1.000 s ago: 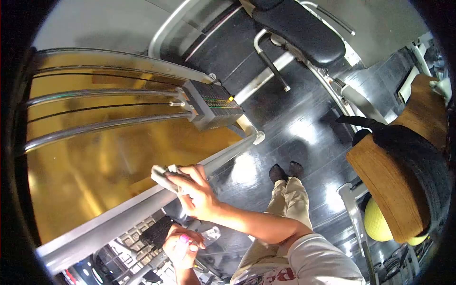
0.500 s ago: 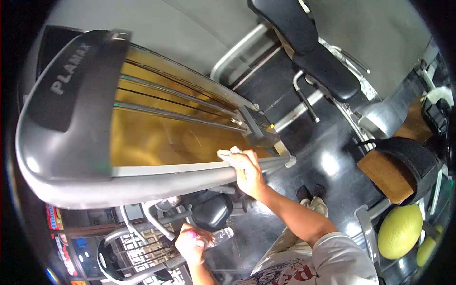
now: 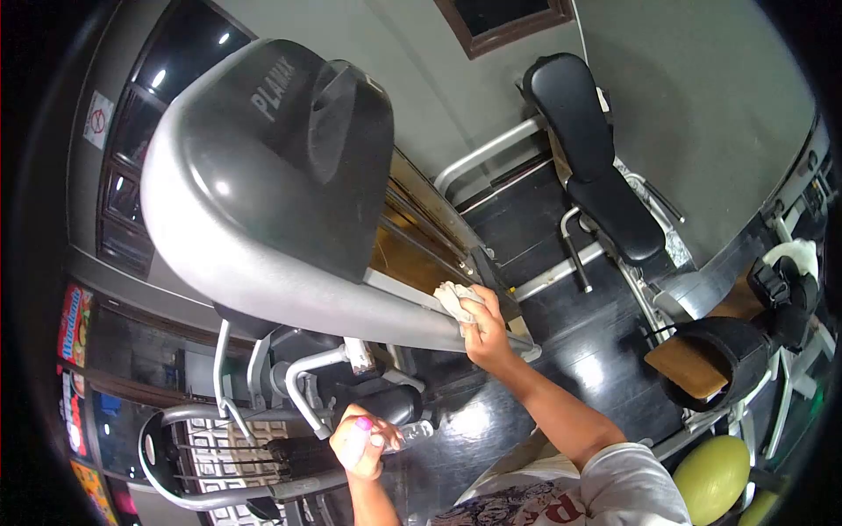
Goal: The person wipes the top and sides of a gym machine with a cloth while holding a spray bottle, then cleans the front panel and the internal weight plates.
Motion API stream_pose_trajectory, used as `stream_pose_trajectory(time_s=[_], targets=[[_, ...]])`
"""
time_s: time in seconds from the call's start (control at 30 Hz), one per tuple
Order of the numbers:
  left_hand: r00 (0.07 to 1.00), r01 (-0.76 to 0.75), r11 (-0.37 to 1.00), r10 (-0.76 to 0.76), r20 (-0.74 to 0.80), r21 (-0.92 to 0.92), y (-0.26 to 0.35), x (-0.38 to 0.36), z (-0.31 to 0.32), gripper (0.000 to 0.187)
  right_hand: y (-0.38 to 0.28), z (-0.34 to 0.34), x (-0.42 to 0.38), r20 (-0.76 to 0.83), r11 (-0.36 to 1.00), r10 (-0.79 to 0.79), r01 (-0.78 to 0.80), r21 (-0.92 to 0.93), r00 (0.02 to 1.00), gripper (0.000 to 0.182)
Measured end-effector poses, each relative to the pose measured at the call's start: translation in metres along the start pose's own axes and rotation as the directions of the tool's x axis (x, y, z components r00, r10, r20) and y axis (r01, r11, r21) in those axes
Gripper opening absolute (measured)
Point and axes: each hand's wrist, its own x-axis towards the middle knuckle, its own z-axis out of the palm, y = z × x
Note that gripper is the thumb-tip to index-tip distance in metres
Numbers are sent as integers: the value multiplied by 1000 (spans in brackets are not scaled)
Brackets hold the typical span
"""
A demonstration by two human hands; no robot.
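My right hand (image 3: pixel 488 335) is closed around a crumpled white cloth (image 3: pixel 456 300). The cloth lies against the silver frame edge (image 3: pixel 408 320) of a tall gym machine with a dark cover (image 3: pixel 294 131) marked PLAMAX. Lower and to the left, my left hand (image 3: pixel 361 441) grips a clear spray bottle (image 3: pixel 416 435) with a pink nozzle (image 3: pixel 363 423). Its fingers hide much of the bottle, which is tilted with its clear base pointing right.
A black padded bench (image 3: pixel 605 167) stands by the grey wall. To the right is a machine with a brown pad (image 3: pixel 688 366), above a yellow-green ball (image 3: pixel 715 478). Another machine with silver bars (image 3: pixel 307 377) is at lower left, on the dark floor (image 3: pixel 561 324).
My view has shifted, so the machine's cover looks larger and nearer, and the wall and windows show more. The cloth shows more fully in my right hand. Both hands keep their hold.
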Motion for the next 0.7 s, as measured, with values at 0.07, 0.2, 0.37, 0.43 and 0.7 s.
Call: stream_pose_trajectory(time_s=[0.07, 0.2, 0.37, 0.43, 0.7], targets=[[1000, -8, 1000, 8, -15, -1, 3, -2, -7, 29, -16, 3, 8, -16, 998, -48, 47, -37, 999, 38], [998, -34, 999, 34, -43, 1, 12, -1, -15, 31, -95, 30, 79, -81, 975, -215, 218, 38, 973, 49], [997, -54, 998, 52, -56, -28, 11, 5, -21, 30, -126, 32, 101, -44, 945, -322, 319, -68, 946, 58], [998, -51, 998, 50, -45, -29, 8, 7, -24, 30, -91, 17, 69, 43, 924, -330, 332, -189, 943, 58], [995, -96, 978, 95, -14, -183, 3, 24, -22, 21, -25, -28, -22, 208, 954, -12, 74, -291, 978, 50]])
